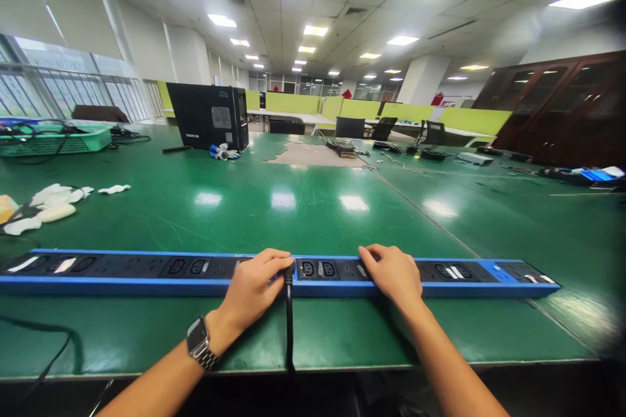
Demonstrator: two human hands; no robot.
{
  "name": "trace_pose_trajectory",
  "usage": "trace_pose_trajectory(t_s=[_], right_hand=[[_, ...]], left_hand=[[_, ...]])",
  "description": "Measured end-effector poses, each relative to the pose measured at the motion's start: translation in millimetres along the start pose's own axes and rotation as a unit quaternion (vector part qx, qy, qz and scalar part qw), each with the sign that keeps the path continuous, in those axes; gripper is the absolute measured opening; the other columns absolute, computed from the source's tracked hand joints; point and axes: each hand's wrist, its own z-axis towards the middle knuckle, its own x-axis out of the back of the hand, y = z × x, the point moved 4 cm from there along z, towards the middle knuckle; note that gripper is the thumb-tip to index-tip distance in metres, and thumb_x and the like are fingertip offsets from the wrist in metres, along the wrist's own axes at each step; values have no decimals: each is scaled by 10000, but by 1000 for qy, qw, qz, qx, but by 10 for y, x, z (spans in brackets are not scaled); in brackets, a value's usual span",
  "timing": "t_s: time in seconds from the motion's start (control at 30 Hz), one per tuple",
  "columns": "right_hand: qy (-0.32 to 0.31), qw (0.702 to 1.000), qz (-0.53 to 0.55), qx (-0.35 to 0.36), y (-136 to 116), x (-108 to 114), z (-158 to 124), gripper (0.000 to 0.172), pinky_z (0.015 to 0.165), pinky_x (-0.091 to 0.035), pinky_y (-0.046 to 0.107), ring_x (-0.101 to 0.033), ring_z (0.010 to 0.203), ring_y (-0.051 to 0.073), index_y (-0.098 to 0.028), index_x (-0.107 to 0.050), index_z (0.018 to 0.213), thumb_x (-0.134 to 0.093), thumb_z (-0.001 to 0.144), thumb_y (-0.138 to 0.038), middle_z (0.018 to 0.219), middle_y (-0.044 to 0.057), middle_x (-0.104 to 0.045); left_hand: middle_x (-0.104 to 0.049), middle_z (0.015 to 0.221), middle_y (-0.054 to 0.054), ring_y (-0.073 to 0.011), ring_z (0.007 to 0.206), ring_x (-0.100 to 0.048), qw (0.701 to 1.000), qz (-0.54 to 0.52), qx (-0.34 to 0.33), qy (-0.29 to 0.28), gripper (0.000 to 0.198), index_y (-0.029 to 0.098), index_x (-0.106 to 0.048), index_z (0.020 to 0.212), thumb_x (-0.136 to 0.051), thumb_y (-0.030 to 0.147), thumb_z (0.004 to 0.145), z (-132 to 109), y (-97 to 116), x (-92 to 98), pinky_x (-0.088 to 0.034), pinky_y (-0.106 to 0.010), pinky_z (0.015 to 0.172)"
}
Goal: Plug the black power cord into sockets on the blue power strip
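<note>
A long blue power strip (pixel 320 285) with black sockets lies across the green table in front of me. My left hand (pixel 259 283), with a watch on its wrist, pinches a black power plug (pixel 289 273) near the middle of the strip. The plug's cord hangs down over the table's near edge. Its prongs are hidden, so how far it sits in a socket cannot be seen. Right of the plug, my right hand (pixel 395 273) is bent over the strip and grips it, its fingertips partly hidden at the far edge.
A black computer case (pixel 208 116) stands at the back left, with a blue-and-white bundle (pixel 225 152) before it. Left are a green basket (pixel 83 140) of cables and white scraps (pixel 53 199). Loose parts (pixel 345 146) lie farther back. A black cable (pixel 36 324) lies near left.
</note>
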Motion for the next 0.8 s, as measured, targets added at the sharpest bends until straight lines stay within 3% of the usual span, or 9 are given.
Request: trace_pose_trajectory(t_s=[0.1,0.2,0.43,0.53,0.8], right_hand=[[2,1000,0,-1,6,-5,4,445,761,-410,335,-648,923,246,-280,-752,972,-375,904,-506,963,83,-733],[3,1000,1,-2,14,-14,10,446,757,-410,335,-651,910,243,-287,-750,976,-372,903,-514,963,77,-734],[10,1000,-1,4,10,-10,4,448,759,-409,327,-647,914,234,-276,-754,958,-373,906,-506,967,79,-733],[11,1000,-2,5,6,-2,1,443,746,-408,318,-646,901,225,-276,-756,949,-379,905,-505,954,73,-734],[8,1000,-2,6,4,-4,2,439,768,-404,333,-638,936,240,-283,-750,956,-373,909,-502,966,74,-731]], left_hand=[[-718,1043,-80,-188,957,-688,999,-29,3,40,324,178,-681,1058,-554,20,806,63,56,36,-568,-323,840],[-725,1025,-69,-184,953,-685,996,-73,15,49,321,180,-687,1045,-579,16,791,187,175,-52,-559,-324,858],[-735,959,-45,-185,891,-682,989,-135,60,-12,306,177,-699,968,-614,-11,742,446,415,-718,-555,-309,820],[-733,971,-44,-190,892,-679,988,-131,76,-37,305,179,-700,964,-615,-6,737,504,426,-903,-551,-310,822],[-742,928,-37,-199,860,-680,985,-81,114,-97,253,185,-714,933,-635,39,742,619,412,-895,-537,-308,794]])
